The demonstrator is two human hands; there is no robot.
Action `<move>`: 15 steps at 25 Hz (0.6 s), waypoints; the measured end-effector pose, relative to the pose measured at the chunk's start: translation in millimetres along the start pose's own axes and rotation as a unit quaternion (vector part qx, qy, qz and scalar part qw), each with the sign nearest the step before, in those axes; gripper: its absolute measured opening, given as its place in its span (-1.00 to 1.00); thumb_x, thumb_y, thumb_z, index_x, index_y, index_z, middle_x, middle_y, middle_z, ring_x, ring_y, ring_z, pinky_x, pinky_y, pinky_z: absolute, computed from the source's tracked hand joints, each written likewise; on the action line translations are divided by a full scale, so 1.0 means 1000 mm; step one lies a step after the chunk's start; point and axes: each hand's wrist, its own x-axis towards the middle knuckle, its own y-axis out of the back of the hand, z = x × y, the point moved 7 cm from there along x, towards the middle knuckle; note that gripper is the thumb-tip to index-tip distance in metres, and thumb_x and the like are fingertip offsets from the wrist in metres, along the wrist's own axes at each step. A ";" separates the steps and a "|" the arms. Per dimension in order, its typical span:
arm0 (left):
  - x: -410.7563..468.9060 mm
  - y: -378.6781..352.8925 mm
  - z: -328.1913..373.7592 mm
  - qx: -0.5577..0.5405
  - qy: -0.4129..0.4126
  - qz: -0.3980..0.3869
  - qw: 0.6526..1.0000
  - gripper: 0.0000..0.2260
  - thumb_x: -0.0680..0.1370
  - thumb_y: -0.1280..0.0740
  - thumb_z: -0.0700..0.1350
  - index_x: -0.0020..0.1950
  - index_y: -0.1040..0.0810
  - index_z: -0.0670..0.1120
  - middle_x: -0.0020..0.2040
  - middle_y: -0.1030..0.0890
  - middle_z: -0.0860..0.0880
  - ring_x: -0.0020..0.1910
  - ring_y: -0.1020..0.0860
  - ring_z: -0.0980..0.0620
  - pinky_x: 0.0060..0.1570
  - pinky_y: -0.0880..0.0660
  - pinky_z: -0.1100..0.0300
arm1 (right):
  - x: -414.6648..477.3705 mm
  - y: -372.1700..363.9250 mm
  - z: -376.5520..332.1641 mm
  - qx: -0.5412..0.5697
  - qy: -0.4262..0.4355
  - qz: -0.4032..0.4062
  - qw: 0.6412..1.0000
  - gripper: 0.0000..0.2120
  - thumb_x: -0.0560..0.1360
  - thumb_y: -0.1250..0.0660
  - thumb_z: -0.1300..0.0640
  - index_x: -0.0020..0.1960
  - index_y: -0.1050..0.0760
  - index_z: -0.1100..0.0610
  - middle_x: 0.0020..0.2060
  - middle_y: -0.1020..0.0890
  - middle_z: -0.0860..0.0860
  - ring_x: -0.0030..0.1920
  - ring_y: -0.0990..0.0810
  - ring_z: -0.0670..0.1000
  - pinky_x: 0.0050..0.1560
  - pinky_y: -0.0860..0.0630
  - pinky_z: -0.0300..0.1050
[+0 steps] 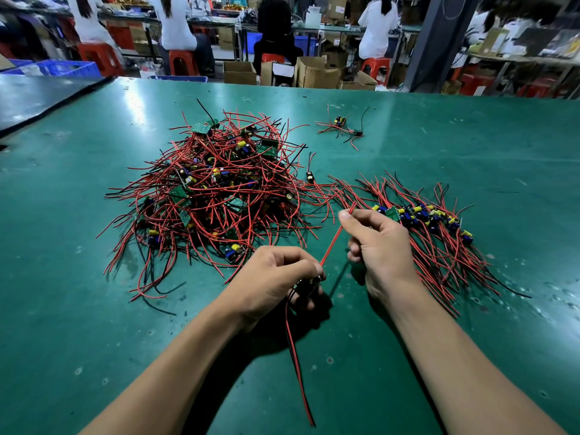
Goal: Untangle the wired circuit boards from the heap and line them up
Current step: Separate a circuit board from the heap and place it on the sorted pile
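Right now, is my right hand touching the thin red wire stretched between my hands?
Touching. Head view: the right hand pinches the thin red wire near its upper end.

heap (216, 186) left on table (470, 136), lined-up row (430, 221) right, small clump (343, 128) behind, hands in front

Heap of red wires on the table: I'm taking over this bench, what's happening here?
A person is untangling wired boards from the tangled heap. The left hand grips one board, mostly hidden, its wires trailing down; the right hand pinches a red wire stretched between the hands. Sorted boards lie in a row at right on the green table.
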 end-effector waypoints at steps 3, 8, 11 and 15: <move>0.000 0.000 -0.001 0.000 0.006 -0.003 1.000 -0.80 0.54 -0.33 -0.27 -0.26 -0.64 -0.12 -0.37 -0.62 -0.12 -0.49 -0.54 -0.01 -0.50 -0.44 0.30 | 0.001 0.003 -0.004 0.022 0.015 0.019 0.999 -0.87 0.50 -0.47 0.25 -0.19 -0.56 0.13 -0.49 -0.47 -0.10 -0.56 -0.32 -0.12 -0.57 -0.26 -0.30; 0.000 0.004 -0.004 -0.044 0.007 0.043 0.998 -0.85 0.53 -0.31 -0.30 -0.20 -0.63 -0.18 -0.38 -0.60 -0.16 -0.51 -0.53 -0.04 -0.51 -0.46 0.27 | -0.008 -0.015 0.011 0.060 -0.117 -0.100 0.986 -0.87 0.47 -0.46 0.12 -0.14 -0.56 0.16 -0.42 -0.48 -0.06 -0.54 -0.34 -0.14 -0.60 -0.26 -0.31; 0.002 0.006 -0.005 -0.069 0.012 0.059 0.996 -0.79 0.54 -0.27 -0.30 -0.22 -0.64 -0.15 -0.40 -0.58 -0.16 -0.53 -0.50 -0.04 -0.50 -0.47 0.24 | -0.032 -0.038 0.019 0.002 -0.187 -0.263 0.946 -0.84 0.40 -0.49 0.07 -0.10 -0.64 0.15 -0.39 -0.54 -0.04 -0.51 -0.35 -0.16 -0.59 -0.28 -0.36; 0.002 0.007 -0.003 -0.062 0.007 0.057 0.996 -0.76 0.57 -0.31 -0.25 -0.27 -0.63 -0.11 -0.43 -0.57 -0.12 -0.54 -0.48 -0.01 -0.52 -0.45 0.26 | -0.034 -0.041 0.017 -0.015 -0.172 -0.272 0.947 -0.85 0.40 -0.49 0.05 -0.13 -0.68 0.14 -0.41 -0.53 -0.01 -0.52 -0.34 -0.14 -0.59 -0.27 -0.35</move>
